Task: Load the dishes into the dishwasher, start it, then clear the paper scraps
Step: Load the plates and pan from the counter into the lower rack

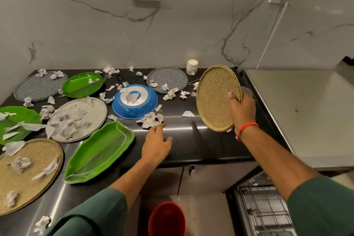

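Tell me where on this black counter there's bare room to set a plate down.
The bare patch lies on the counter at its front edge, between the left hand and the tan plate held by the right hand. Left of the blue pan it is crowded: green leaf plates and paper scraps throughout.

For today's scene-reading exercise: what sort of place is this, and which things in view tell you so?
Most likely a home kitchen. A dark countertop against a marble-look wall carries plates and an upturned blue pan, a dishwasher rack stands pulled out below, and the right hand holds tan round plates.
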A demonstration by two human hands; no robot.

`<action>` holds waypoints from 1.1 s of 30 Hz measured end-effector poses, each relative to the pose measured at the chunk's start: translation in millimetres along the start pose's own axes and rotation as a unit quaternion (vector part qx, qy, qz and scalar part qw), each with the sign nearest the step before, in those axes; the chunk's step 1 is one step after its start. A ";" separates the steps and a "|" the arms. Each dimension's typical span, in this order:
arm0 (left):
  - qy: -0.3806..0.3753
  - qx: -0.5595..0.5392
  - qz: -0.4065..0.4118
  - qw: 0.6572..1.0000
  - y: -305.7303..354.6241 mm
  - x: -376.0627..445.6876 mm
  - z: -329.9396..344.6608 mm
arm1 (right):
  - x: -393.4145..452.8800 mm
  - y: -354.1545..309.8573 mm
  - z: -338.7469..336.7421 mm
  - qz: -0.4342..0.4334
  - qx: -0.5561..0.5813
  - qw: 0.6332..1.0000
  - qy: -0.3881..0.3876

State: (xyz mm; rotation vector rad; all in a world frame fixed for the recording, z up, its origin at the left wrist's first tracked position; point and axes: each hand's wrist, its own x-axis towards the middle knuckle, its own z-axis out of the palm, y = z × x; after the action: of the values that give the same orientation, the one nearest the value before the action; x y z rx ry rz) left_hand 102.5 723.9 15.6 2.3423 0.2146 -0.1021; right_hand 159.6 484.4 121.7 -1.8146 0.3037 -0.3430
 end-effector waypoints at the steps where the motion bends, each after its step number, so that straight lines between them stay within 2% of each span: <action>1: 0.006 -0.011 0.010 1.000 5.5 -2.6 3.8 | -1.4 3.3 -7.7 0.020 0.027 0.999 0.003; 7: -0.017 -0.103 0.040 0.994 58.2 -10.8 28.9 | -8.8 17.9 -56.6 0.102 0.118 0.988 0.006; 12: -0.085 -0.195 -0.003 0.977 112.6 -11.8 58.3 | -12.2 38.2 -118.7 0.138 0.134 0.981 -0.001; 18: -0.159 -0.147 -0.011 0.976 168.7 -34.9 129.1 | -33.9 94.0 -232.3 0.189 0.113 0.975 0.028; 24: -0.216 -0.035 0.089 0.972 225.7 -74.2 215.3 | -68.8 167.0 -359.7 0.214 0.050 0.974 0.050; 29: -0.280 0.014 0.136 0.950 274.8 -113.8 291.0 | -110.5 214.9 -452.3 0.264 0.001 0.963 0.052; 33: -0.340 0.066 0.179 0.921 311.4 -143.2 341.8 | -146.1 242.1 -506.0 0.292 0.017 0.953 0.083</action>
State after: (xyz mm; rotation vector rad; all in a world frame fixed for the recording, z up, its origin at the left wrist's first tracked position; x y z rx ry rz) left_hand 16.5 247.6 12.6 2.2837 -0.5751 -0.7501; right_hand -177.1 27.2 5.0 -1.5762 0.9206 -0.0788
